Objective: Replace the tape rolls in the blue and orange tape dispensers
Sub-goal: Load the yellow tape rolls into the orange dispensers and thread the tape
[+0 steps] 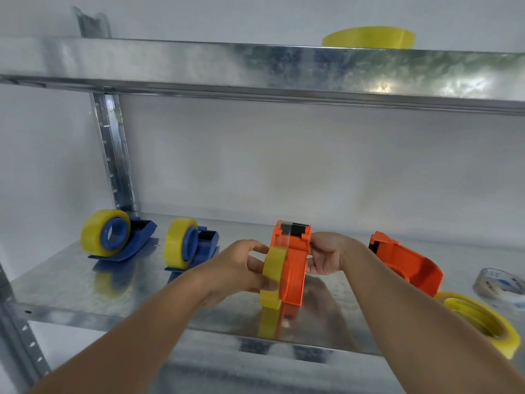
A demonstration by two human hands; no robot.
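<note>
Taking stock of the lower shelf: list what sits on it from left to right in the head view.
First blue dispenser → second blue dispenser → orange dispenser in both hands → empty orange dispenser → loose yellow roll → grey roll.

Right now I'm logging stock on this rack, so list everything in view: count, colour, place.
Blue plastic tape dispensers: two, loaded with yellow rolls, lower shelf left.
Orange plastic tape dispensers: two; one held at centre, one empty at right.
Yellow tape rolls, loose: one on the held dispenser, one lower right, one on the upper shelf.
Grey-white tape roll: one, far right.
Galvanised metal shelf: two levels.
Left hand: holds the yellow roll.
Right hand: holds the orange dispenser.
</note>
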